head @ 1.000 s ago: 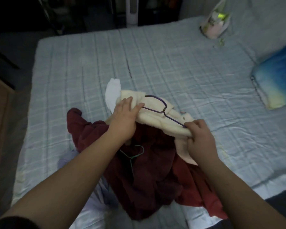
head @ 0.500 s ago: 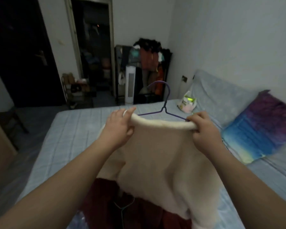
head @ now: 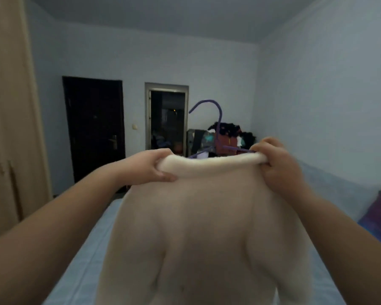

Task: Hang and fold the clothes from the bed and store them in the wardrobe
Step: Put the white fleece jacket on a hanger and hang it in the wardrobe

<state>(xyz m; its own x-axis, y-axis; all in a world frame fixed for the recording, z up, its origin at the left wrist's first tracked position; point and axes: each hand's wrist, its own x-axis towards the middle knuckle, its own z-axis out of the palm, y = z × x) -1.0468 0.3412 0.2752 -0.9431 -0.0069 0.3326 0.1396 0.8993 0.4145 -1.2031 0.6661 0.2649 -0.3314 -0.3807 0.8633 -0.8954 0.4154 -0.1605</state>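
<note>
- Hanging above the bed [head: 86, 249], the cream garment [head: 207, 238] wants a level carry to the wardrobe [head: 9, 128].
- Its purple hanger [head: 218, 119] pokes up behind the top edge; keep it centred.
- Left hand [head: 154, 167] and right hand [head: 277, 166] clamp fingers on that edge.

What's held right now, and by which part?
Both hands hold the cream garment by its rolled top edge: left hand at the left end, right hand at the right end, apparently with one arm of the purple hanger.

Purple hanger [head: 220, 122] mostly hidden inside cream garment [head: 207, 227], hem cut off below
</note>
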